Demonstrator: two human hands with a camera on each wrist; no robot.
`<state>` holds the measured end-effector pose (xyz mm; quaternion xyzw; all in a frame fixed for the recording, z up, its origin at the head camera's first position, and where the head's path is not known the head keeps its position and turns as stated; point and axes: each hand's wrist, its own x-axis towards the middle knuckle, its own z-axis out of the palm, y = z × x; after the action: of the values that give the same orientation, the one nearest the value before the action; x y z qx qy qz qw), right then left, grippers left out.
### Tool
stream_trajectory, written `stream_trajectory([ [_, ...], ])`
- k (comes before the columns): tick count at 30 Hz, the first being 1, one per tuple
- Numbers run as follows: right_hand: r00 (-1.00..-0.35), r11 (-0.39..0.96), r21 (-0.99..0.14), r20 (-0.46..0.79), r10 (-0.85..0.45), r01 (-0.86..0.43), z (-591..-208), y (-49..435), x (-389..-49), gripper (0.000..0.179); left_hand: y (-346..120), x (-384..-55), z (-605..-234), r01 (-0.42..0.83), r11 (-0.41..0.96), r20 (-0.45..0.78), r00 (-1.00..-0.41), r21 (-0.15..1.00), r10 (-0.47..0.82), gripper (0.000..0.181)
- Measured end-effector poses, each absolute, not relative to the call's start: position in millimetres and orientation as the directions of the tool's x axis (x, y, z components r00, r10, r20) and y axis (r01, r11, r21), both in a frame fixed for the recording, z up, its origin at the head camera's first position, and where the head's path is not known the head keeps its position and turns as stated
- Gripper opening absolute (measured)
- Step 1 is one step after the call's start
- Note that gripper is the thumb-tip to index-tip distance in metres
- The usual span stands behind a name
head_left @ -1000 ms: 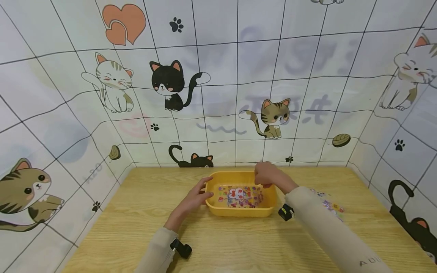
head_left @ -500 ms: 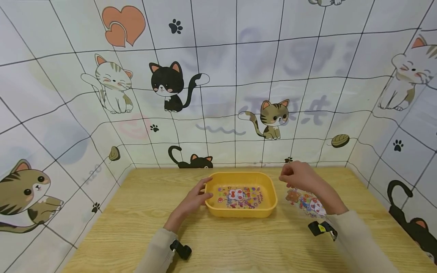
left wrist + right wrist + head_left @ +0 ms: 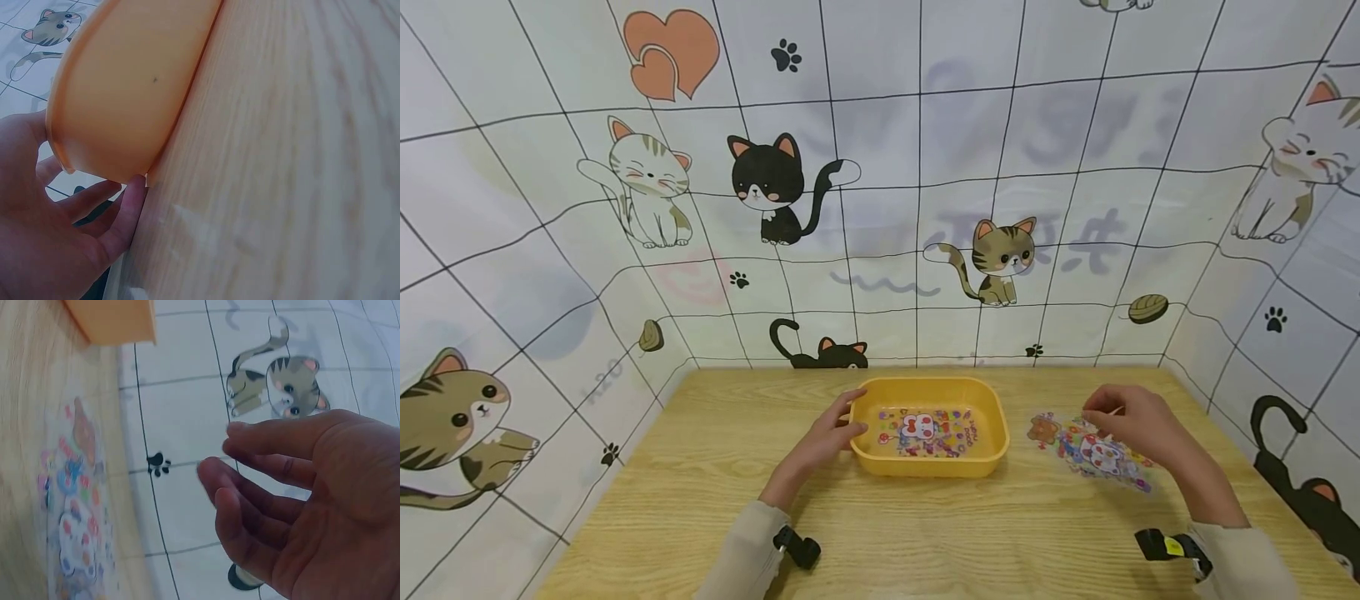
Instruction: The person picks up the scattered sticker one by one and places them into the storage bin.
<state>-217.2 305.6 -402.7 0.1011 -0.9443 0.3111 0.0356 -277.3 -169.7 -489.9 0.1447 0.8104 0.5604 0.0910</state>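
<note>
Below right hand [image 3: 1135,421], printed plastic [image 3: 1078,450]; against left hand [image 3: 820,435], yellow tray [image 3: 928,468].

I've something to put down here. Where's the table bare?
The widest bare patch of table lies before the tray, between left sleeve and right sleeve. Another lies left of the left grip. Only a narrow strip separates the tray from the printed film; it's crowded there, with the right grip beside that film.
</note>
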Motion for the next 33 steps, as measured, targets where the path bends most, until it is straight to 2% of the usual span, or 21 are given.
stream_trajectory([
  [10,-0.991,0.846,-0.526,-0.034,-0.129,-0.092,-423,347,-222,0.038,-168,-278,-491,0.136,0.331,0.013,-0.938,0.934,0.348,0.063],
  [22,-0.974,0.920,-0.385,-0.227,-0.022,0.069,-445,372,-231,0.065,-170,-276,-490,0.118,0.353,0.002,-0.951,0.928,0.311,0.061],
  [28,-0.960,0.916,-0.374,-0.278,0.039,0.146,-446,378,-231,0.068,-169,-277,-491,0.114,0.364,-0.005,-0.950,0.924,0.312,0.060],
  [33,-0.959,0.908,-0.388,-0.281,0.048,0.159,-450,381,-232,0.061,-169,-277,-491,0.111,0.360,-0.010,-0.948,0.926,0.317,0.061],
])
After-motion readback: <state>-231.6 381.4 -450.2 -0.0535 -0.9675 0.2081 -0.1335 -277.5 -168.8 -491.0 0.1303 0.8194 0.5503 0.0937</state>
